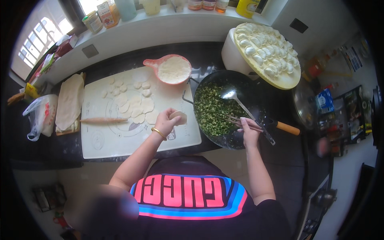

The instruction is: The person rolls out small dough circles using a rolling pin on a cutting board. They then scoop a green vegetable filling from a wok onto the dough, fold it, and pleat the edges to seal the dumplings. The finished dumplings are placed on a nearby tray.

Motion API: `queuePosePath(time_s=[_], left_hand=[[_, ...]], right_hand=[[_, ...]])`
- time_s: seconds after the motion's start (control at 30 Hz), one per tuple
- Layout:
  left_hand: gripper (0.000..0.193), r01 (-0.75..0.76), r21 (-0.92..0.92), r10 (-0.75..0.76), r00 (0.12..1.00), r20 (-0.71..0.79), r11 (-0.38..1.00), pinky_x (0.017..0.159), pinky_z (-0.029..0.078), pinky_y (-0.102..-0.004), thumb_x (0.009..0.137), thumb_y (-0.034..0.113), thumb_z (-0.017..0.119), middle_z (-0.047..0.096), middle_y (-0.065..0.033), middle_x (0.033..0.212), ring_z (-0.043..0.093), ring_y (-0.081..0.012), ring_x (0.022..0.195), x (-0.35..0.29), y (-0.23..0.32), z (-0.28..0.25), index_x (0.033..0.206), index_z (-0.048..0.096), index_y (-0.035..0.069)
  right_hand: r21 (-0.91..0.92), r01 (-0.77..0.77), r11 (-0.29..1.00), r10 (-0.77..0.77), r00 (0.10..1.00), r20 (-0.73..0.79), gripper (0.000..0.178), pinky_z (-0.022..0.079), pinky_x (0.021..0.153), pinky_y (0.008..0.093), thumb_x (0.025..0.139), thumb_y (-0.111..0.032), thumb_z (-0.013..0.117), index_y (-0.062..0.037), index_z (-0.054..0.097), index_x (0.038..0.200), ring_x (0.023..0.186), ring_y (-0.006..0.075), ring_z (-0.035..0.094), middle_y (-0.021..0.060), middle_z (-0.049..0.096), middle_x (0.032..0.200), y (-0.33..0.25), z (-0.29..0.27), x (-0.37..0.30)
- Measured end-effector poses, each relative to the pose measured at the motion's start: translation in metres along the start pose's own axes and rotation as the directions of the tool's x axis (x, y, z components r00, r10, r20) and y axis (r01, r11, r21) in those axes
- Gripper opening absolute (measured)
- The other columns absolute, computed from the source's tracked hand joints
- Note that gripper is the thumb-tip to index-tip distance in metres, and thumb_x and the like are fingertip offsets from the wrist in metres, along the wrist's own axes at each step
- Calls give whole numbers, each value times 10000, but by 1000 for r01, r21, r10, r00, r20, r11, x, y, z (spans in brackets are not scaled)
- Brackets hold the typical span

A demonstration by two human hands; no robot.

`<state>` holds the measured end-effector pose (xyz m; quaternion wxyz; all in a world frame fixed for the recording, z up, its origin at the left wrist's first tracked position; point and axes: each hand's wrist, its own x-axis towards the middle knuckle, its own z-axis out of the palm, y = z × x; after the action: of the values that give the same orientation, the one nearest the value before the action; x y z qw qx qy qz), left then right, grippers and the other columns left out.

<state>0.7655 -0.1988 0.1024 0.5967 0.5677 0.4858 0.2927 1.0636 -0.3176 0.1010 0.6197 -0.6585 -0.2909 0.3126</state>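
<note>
Pinching one wrapper (181, 117) above the right side of the mat (108, 142): left hand (166, 121). Right hand (251, 135) grasping chopsticks (235, 120), tips at green filling (214, 108) inside the wok (256, 102); metal spoon (229, 94) rests there too. Judged well along: yellow round tray (287, 83) crowded with dumplings (266, 52); flat wrappers (138, 105), dough pieces (116, 91), filling remain. Pink scoop (150, 63) holds flour-like powder (174, 69).

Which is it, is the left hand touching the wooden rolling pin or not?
Apart. The head view shows the left hand right of the rolling pin, with dough circles and mat visible between them.
</note>
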Motion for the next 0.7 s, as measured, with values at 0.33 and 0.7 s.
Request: queuePosePath(time_s=[0.33,0.7], left_hand=[[283,341,-607,-216,938,271,717,802,504,-406,807,-28,524,555,-147,1057,596,-238,906,5,14,3,1082,455,-18],[376,520,-729,-284,854,436,444,978,365,-491,929,190,378,444,-187,1224,439,-324,1159,21,47,17,1235,345,-26]], right_hand=[[384,-283,879,309,951,-6,159,493,500,197,854,-135,582,4,568,931,722,224,652,120,634,868,19,20,3],[586,-412,698,450,889,89,177,521,520,178,848,-121,585,29,550,934,758,260,651,149,619,898,7,-5,3]])
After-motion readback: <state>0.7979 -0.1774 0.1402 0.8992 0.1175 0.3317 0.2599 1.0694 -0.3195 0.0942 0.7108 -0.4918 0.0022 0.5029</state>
